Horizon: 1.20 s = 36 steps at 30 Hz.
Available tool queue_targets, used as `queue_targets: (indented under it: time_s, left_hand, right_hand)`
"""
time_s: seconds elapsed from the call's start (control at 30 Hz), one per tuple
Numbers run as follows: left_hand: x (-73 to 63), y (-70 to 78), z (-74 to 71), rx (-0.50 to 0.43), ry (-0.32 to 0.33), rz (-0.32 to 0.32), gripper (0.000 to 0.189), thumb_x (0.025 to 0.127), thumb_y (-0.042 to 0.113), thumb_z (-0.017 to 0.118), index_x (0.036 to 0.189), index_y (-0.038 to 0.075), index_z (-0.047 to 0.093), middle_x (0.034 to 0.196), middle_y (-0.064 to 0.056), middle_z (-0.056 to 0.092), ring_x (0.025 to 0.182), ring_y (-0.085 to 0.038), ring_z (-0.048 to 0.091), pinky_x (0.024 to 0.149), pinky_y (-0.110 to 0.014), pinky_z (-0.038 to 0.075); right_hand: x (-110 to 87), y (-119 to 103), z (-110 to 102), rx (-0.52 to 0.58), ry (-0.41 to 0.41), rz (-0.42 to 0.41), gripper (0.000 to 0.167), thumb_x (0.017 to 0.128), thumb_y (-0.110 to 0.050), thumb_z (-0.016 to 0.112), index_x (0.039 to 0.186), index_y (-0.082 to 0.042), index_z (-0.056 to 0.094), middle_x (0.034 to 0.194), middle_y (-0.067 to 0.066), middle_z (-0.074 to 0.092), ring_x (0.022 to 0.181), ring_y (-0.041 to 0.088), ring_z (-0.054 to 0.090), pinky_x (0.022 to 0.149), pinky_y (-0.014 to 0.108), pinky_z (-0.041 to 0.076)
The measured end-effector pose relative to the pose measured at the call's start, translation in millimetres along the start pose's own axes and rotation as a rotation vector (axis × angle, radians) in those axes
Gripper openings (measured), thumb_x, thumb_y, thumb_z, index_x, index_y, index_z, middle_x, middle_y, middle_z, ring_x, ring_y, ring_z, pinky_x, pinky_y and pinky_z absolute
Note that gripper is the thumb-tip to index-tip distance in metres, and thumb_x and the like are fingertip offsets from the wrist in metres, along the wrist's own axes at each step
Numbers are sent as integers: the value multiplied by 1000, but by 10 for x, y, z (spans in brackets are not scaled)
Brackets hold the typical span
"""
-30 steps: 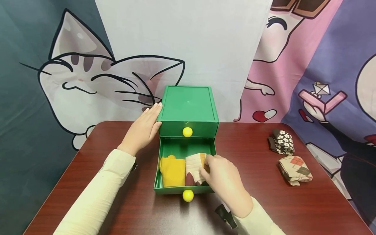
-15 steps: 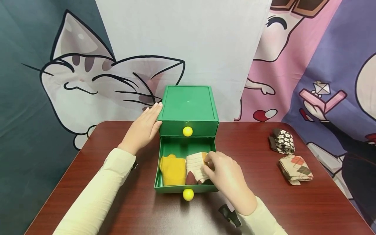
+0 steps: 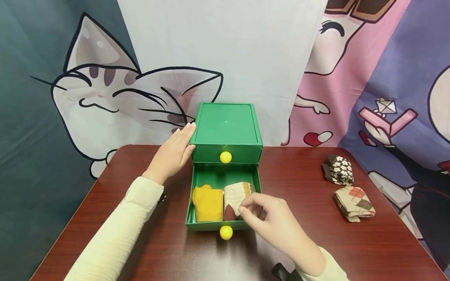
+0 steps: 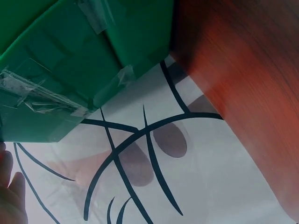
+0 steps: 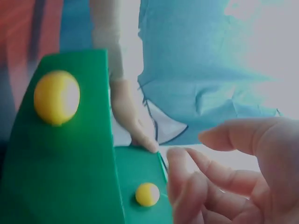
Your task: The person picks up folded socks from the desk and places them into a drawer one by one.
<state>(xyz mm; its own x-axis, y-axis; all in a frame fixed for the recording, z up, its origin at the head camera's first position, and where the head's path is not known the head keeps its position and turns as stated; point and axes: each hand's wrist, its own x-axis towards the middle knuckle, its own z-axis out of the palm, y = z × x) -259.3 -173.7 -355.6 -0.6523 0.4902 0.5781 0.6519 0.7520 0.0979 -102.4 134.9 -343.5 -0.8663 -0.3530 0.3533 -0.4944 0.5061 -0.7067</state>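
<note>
A green drawer box (image 3: 226, 124) stands on the table, its lower drawer (image 3: 205, 226) pulled out. Inside lie a folded yellow sock (image 3: 209, 205) on the left and a folded cream ribbed sock (image 3: 234, 192) with an orange band and brown patch on the right. My left hand (image 3: 170, 154) rests with straight fingers against the box's left side. Over the drawer's right front corner is my right hand (image 3: 274, 222), fingers loosely bent. The right wrist view shows a gap between the thumb (image 5: 229, 135) and the other fingers, with nothing held. This hand partly hides the cream sock.
Two more folded socks lie on the table's right side: a black one with white flowers (image 3: 339, 170) and a beige argyle one (image 3: 354, 203). Yellow ball knobs (image 3: 225, 157) sit on the drawer fronts. A printed cloth (image 3: 253, 50) hangs behind the table (image 3: 295, 171).
My right hand has drawn back from the cream sock, toward me and slightly right, uncovering more of its orange band. The left hand stays on the box.
</note>
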Motion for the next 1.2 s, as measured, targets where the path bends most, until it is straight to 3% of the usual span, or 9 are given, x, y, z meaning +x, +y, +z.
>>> queue_targets:
  time_s: [0.17,0.33,0.57,0.73,1.0,1.2]
  left_hand:
    - [-2,-2,18,-9,1,1,57,107,21,49,155,-4,34,158,-19,39,146,-35,37,125,-45,23]
    - [-3,-10,33,-11,3,-1,56,107,22,48,155,-4,34,158,-18,39,146,-35,37,124,-46,23]
    - [-10,1,22,-17,1,-6,56,110,30,40,155,-4,34,159,-19,39,147,-35,36,125,-46,23]
    - [-14,4,19,-19,2,-8,59,112,36,34,155,-4,33,159,-19,38,147,-35,36,125,-45,22]
    - [-7,2,13,-17,-4,-20,57,108,22,48,156,-4,33,160,-18,37,150,-30,32,125,-46,22]
    - [-4,8,17,-21,-2,-22,57,106,18,51,156,-4,33,159,-19,38,149,-31,33,125,-45,22]
  right_hand:
    - [-152,2,-34,111,-193,20,9,95,-18,71,90,-26,72,78,-18,64,69,1,59,58,22,53]
    - [-256,79,10,122,-389,97,6,98,-30,69,94,-26,73,79,-19,64,73,-1,60,63,21,54]
    - [-302,230,266,164,-519,253,18,96,-35,70,98,-18,72,76,-15,65,69,1,60,63,21,51]
    - [-324,301,473,142,-493,256,20,98,-38,66,89,-21,67,67,-14,62,59,0,55,57,20,48]
    - [-324,349,645,99,-342,195,34,100,-45,62,74,-22,62,61,-19,54,53,-3,46,50,18,41]
    - [-336,356,691,131,-285,213,34,100,-43,64,72,-22,63,61,-18,53,53,-3,45,49,17,41]
